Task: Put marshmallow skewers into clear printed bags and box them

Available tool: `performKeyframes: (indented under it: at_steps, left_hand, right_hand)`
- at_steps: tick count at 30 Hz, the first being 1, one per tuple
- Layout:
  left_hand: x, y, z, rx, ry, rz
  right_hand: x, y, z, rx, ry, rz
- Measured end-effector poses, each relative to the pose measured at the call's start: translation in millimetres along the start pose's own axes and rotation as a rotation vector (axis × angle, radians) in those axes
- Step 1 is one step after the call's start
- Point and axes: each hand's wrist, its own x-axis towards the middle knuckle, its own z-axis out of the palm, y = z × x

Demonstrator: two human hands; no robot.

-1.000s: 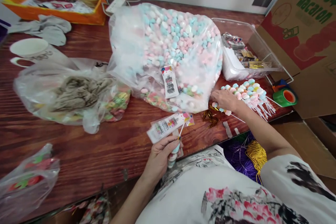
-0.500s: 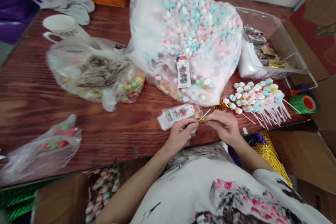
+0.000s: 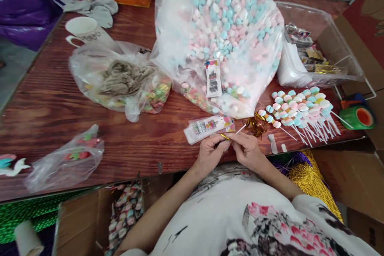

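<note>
Close together near the table's front edge, my left hand and my right hand are both closed in a pinch, fingertips meeting. A short gold twist tie shows at the fingertips. From between them a thin white stick juts up to the right; its lower end is hidden by my fingers. Just behind my hands lie flat printed clear bags. A small heap of gold twist ties is beyond my right hand, beside a pile of marshmallow skewers on white sticks.
A big clear bag of pastel marshmallows fills the back, with a stack of printed bags on it. Left are a knotted candy bag, a white mug and a small bag. Green tape and a clear bin stand right.
My hands have come together, fingertips now touching, and the gold twist tie sits over my left fingers. The right hand has uncovered the heap of ties. The view has shifted slightly.
</note>
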Motion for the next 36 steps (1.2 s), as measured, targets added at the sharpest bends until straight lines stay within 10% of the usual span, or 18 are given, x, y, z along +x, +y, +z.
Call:
performKeyframes:
  at_steps: [10,18,36]
  left_hand:
    - [0.6,0.6,-4.3,-0.001,0.080,0.021]
    - [3.0,3.3,-4.4,0.068,0.048,0.285]
    - [4.6,-6.6,-7.3,0.332,0.025,0.552]
  right_hand:
    - [-10.3,-2.1,11.1,0.306,0.247,0.269]
    - [-5.9,-1.3,14.3,0.780,0.051,0.631]
    - [9.1,1.3,-5.7,0.298,-0.080,0.334]
